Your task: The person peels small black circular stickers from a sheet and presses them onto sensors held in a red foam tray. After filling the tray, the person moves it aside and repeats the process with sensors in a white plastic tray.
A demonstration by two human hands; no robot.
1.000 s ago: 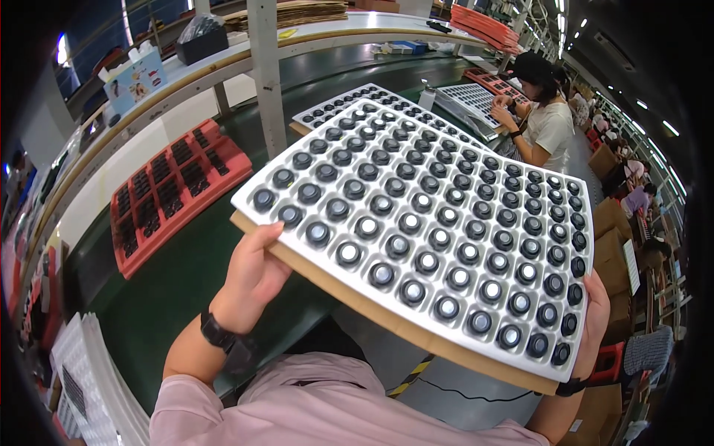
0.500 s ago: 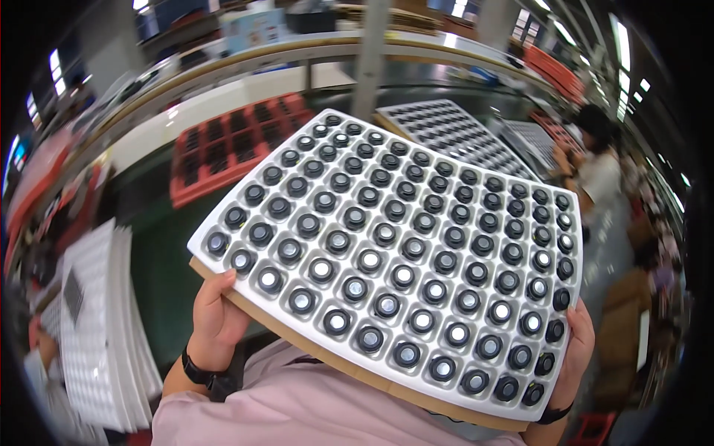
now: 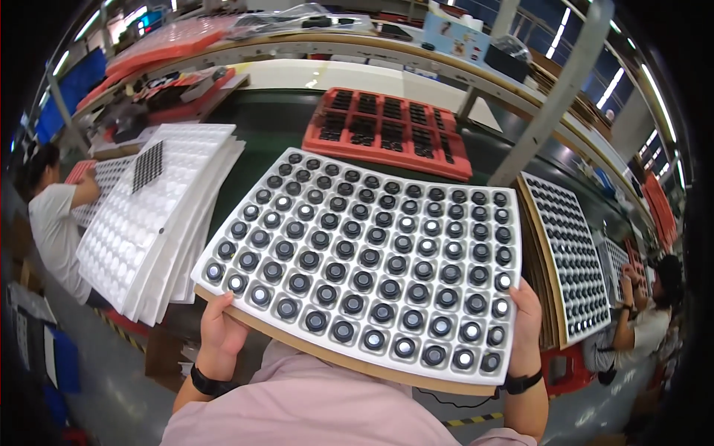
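I hold a white moulded tray [image 3: 301, 319] in front of my body, filled with rows of small round black parts [image 3: 352, 304] that have shiny grey centres. A brown cardboard sheet [image 3: 424, 380] lies flush under it, its edge showing along the near side. My left hand [image 3: 221, 336] grips the near left corner, thumb on top and fingers hidden below. At the right edge, my right hand [image 3: 526, 327] is closed around the rim, fingers mostly underneath. The tray tilts slightly, lower toward the right.
Beyond the tray, a red tray [image 3: 387, 160] of black parts sits on the dark green bench [image 3: 275, 111]. Left stands a stack of white trays [image 3: 119, 253]; right, another filled tray [image 3: 569, 260] on cardboard. A metal post [image 3: 554, 97] rises at right. Co-workers [image 3: 56, 193] [image 3: 654, 312] sit both sides.
My view has swung left, bringing the white stack and the left co-worker further into sight. The tray is still in both hands and now lies more level, less steeply tilted.
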